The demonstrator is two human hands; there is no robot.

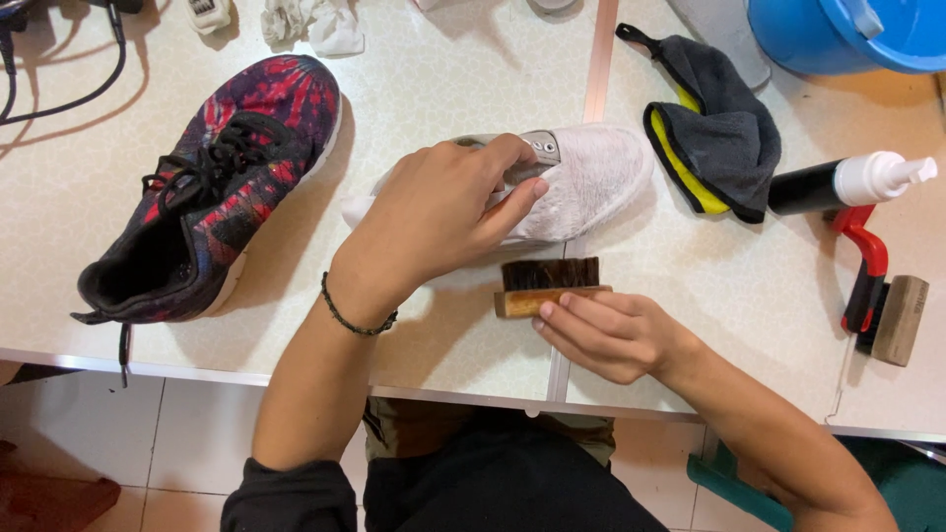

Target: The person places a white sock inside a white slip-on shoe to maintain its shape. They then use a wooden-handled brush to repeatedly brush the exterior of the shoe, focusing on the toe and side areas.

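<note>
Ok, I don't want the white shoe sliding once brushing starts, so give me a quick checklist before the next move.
1. Left hand steadying the white shoe: ok, fingers grip it near the eyelets.
2. Right hand holding the wooden brush: ok, fingers on its wooden back.
3. Bristles on the shoe: not ok, the brush sits on the table beside it.
4. Shoe resting flat: cannot tell, the hand hides its middle.
5. Room around the shoe: ok, the red patterned sneaker and grey cloth lie apart.
6. Cleaner bottle within reach: ok, lying on its side at right.
</note>
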